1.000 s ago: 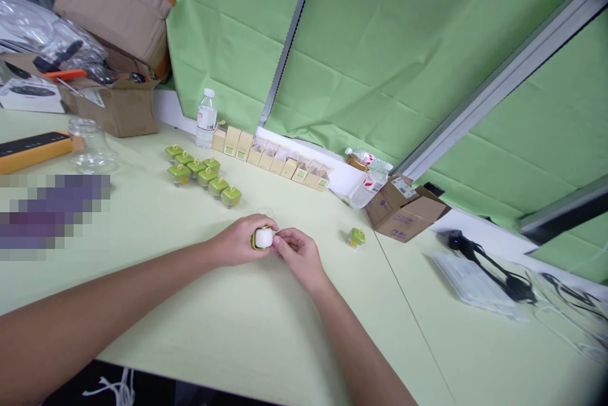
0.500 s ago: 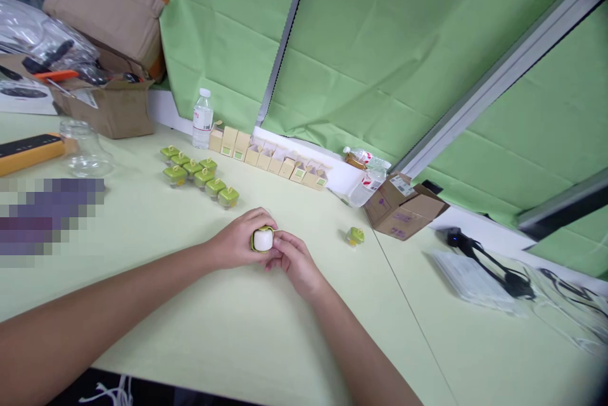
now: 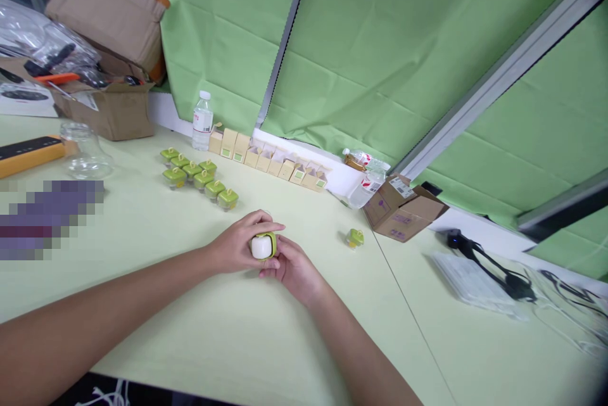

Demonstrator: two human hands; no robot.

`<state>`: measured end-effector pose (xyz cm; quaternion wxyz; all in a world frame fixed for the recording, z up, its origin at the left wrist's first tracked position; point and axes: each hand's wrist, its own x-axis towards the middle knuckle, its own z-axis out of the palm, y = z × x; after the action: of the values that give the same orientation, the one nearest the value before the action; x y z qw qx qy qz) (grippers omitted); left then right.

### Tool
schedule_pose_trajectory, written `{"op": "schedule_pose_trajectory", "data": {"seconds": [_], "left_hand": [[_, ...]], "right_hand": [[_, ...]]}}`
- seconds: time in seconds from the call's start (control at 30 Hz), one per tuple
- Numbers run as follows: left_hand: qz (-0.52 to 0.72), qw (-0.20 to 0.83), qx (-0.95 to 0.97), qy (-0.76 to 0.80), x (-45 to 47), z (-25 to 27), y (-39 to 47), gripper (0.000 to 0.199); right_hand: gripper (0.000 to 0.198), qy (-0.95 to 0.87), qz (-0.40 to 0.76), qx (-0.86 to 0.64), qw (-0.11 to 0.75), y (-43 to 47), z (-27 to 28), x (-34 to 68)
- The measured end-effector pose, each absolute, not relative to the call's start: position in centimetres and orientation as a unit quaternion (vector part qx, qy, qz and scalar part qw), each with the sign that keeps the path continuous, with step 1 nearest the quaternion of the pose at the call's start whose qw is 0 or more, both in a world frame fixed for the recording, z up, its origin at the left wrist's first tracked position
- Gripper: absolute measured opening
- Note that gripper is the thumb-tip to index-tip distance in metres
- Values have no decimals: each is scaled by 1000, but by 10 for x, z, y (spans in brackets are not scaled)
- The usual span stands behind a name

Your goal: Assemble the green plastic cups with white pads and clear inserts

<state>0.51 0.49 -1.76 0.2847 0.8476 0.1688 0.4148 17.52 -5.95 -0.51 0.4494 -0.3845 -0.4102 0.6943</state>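
Note:
Between my hands, just above the table, is a small green-rimmed container point(image 3: 262, 246) with a rounded, square white face turned towards me. Its far side is hidden. My left hand point(image 3: 240, 244) grips it from the left, fingers along its top edge and thumb beneath. From the right, the fingers of my right hand point(image 3: 297, 270) close against its side, partly hidden behind it. Beyond my left hand stand several small clear jars with green lids point(image 3: 204, 178) in a cluster. A single green-lidded jar point(image 3: 354, 238) stands farther to the right.
Small open cardboard boxes point(image 3: 268, 158) line the wall beside an upright water bottle point(image 3: 202, 120). Bottles point(image 3: 368, 187) lie near a larger carton point(image 3: 401, 206). A headset point(image 3: 494, 266) rests on plastic sleeves at right. A glass vessel point(image 3: 88, 156) stands left.
The green-rimmed container has turned slightly, showing more green on its right side. My left fingers now reach farther across its top, and my right hand has shifted a little lower.

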Motion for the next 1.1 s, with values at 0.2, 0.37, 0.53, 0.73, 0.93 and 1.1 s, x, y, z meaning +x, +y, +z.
{"op": "schedule_pose_trajectory", "data": {"seconds": [0.2,0.37,0.53,0.73,0.93,1.1], "left_hand": [[393,269,861,179,6,-16,3,72],[390,236,843,285,3,-17,14,93],[379,236,808,385,5,-36,34,82],[362,285,814,354,8,-41,34,63],[362,286,843,276,9,-26,12,58],[362,277,849,266,9,-24,8,58]], "right_hand": [[14,-402,687,-394,459,-58,-8,174],[20,-339,598,-448,572,-47,-10,189],[18,-284,507,-489,651,-38,-14,202],[21,-345,429,-515,657,-40,-16,196],[23,-537,263,-539,594,-49,-11,190],[21,-632,182,-555,510,-53,-10,188]]}}
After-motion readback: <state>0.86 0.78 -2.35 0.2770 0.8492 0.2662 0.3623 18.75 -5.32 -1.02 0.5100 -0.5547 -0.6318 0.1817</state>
